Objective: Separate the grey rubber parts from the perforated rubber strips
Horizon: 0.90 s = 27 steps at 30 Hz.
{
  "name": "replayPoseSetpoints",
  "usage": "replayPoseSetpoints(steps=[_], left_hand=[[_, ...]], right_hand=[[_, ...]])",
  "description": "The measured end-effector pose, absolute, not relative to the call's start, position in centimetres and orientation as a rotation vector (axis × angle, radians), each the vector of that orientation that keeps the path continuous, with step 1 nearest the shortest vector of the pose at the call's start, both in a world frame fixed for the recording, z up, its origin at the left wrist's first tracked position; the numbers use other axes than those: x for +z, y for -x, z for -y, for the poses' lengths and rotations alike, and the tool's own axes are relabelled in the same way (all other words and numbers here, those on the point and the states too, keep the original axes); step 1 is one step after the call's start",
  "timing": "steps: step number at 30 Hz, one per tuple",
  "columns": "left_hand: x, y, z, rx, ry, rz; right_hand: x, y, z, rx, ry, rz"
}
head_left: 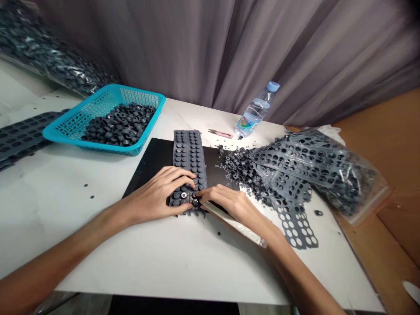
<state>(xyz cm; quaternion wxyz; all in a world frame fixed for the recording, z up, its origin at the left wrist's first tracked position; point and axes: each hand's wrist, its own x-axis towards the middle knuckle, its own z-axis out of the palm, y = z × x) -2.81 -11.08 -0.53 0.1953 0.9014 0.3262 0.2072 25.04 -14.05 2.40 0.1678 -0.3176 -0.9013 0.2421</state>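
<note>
Bare forearms [98, 232] nearest us, across the broad white worktop [147, 262]. Turquoise perforated plastic basket [138, 149], beyond and left, presumably corrals the small dark rings [124, 127]. Thin black mat [154, 157] lies beneath the long dark-grey studded sheet [187, 153], likely protecting the surface. Left hand [157, 188]: fingers and thumb apart, spread over the sheet's near end, apparently steadying it. Right hand [232, 203]: fingers bent at the near studs, above a slim pale strip [234, 224]; whether clamped, we cannot tell.
</note>
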Motion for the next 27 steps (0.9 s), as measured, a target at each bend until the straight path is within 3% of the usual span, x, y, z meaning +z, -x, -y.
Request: replayPoseSetpoints(steps=[6, 18, 27], left_hand=[[-0.4, 2.8, 11.1, 0.566, -2.517, -0.912], [-0.4, 3.0, 11.0, 0.541, -2.507, -0.911], [0.0, 2.9, 11.4, 0.542, -2.45, -0.962]], right_hand=[[2.7, -25.1, 14.0, 0.722, 0.894, 2.553], [2.4, -24.9, 14.1, 0.482, 0.879, 2.613], [2.8, -26.6, 13.5, 0.477, 1.215, 2.297]])
